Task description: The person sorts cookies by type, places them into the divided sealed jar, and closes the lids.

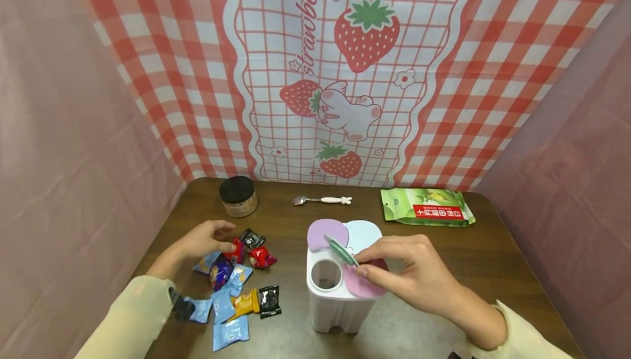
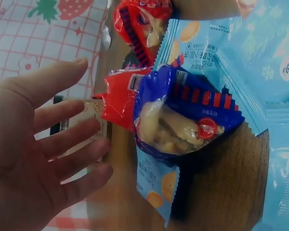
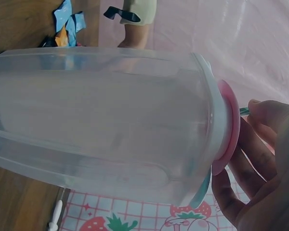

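Observation:
A translucent white storage canister [image 1: 340,312] stands upright on the table, with several coloured lids on its top. My right hand [image 1: 416,268] pinches the tilted green lid [image 1: 341,250] between thumb and fingers, beside a bare round opening. The pink lid [image 3: 228,127], the purple lid [image 1: 325,234] and the light blue lid [image 1: 366,233] lie flat over their compartments. On the left, my left hand [image 2: 53,144] hovers with spread, loosely bent fingers and holds nothing. Nearest to it are a red wrapped snack [image 1: 235,250] and a blue-purple wrapped snack [image 2: 183,115].
Light blue packets [image 1: 230,332], a yellow packet [image 1: 245,303] and black packets [image 1: 269,300] lie at front left. Along the back stand or lie a black-lidded jar [image 1: 239,197], a white-handled spoon [image 1: 322,200] and a green wipes pack [image 1: 426,207]. Cloth hangs behind and on both sides.

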Action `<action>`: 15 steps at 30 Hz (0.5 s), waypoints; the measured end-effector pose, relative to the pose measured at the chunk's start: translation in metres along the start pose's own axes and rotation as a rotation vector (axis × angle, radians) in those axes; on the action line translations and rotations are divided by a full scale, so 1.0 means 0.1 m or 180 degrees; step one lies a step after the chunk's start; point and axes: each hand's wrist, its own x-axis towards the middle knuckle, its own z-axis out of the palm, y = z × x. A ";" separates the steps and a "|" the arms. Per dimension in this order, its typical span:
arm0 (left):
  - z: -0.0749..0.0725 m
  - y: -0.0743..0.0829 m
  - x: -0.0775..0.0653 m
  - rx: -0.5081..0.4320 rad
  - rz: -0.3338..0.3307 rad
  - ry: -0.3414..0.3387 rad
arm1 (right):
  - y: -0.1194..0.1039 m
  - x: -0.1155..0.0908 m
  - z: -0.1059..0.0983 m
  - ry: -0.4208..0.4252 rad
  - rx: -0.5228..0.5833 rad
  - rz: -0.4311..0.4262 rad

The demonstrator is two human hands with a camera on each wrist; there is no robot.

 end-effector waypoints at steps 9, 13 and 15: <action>0.03 -0.16 0.03 -0.0259 0.0063 -0.0254 | 0.00 0.01 0.00 -0.0008 -0.0004 0.0034; 0.06 -0.21 0.05 -0.0285 0.0033 -0.0318 | 0.00 0.00 0.00 -0.0007 0.0036 0.0078; 0.07 -0.23 0.06 -0.0278 0.0066 -0.0340 | 0.00 -0.01 -0.01 -0.0005 0.0058 0.0098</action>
